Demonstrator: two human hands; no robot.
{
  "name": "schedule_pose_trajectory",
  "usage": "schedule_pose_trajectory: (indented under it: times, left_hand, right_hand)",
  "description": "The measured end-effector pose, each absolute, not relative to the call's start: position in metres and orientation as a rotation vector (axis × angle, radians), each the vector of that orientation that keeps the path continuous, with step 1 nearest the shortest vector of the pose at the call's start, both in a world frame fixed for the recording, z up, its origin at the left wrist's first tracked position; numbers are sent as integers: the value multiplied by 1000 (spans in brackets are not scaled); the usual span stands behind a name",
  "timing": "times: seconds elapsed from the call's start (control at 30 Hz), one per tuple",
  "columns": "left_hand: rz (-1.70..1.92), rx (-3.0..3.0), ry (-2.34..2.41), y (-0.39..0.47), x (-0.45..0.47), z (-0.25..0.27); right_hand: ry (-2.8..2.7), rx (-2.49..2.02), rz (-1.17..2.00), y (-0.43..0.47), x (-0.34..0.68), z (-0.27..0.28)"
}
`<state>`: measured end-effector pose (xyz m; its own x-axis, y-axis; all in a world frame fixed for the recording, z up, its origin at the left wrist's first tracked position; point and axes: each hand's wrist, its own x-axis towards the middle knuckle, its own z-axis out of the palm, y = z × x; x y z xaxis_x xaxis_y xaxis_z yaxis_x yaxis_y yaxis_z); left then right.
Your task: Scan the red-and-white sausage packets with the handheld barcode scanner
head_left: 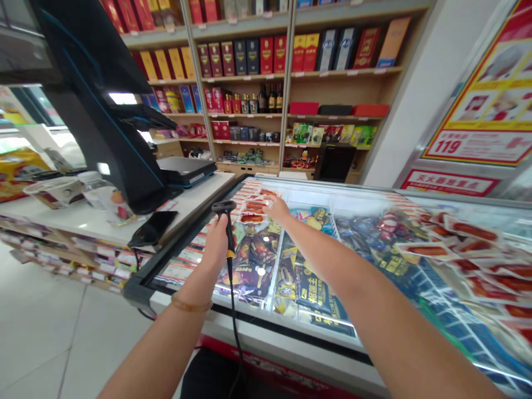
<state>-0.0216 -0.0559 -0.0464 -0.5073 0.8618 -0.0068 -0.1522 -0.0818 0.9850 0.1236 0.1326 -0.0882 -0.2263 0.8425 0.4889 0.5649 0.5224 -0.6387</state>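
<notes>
My left hand [216,242] is wrapped round the handle of a black handheld barcode scanner [224,207], held above the freezer's glass top. A cable hangs from the scanner's lower end. My right hand [276,208] reaches over the far left part of the freezer, its fingers closed at the edge of a flat sausage pack [254,206]. Several such packs lie there in a short stack, reddish-brown in clear and white wrapping. To the right, a larger heap of sausage packs [477,244] lies spread on the glass.
Under the glass, the chest freezer [266,328] holds bagged goods in wire-divided sections. A counter [103,221] on the left carries a black checkout terminal [112,127], a scale plate [187,166], a phone [153,228] and paper tubs [56,191]. Shelves [243,80] with boxes and bottles stand behind.
</notes>
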Motion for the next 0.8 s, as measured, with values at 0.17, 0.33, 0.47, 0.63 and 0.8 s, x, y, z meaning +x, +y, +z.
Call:
schedule_pose_trajectory:
  times: [0.17, 0.33, 0.47, 0.63, 0.8]
  left_hand:
    - [1581, 844, 1320, -52, 28, -41]
    - [1440, 898, 1187, -49, 105, -38]
    - [1344, 988, 1092, -50, 165, -43]
    - [1283, 1126, 1077, -54, 201, -62]
    - [1266, 1159, 1129, -59, 197, -74]
  right_hand:
    - [-1884, -1283, 264, 101, 196, -88]
    - [-1850, -1581, -34, 51, 315, -91]
    - [-1898, -1798, -431, 13, 398, -88]
    - [-1795, -2103, -459, -10, 462, -92]
    - [-1905, -2174, -324, -8, 479, -99]
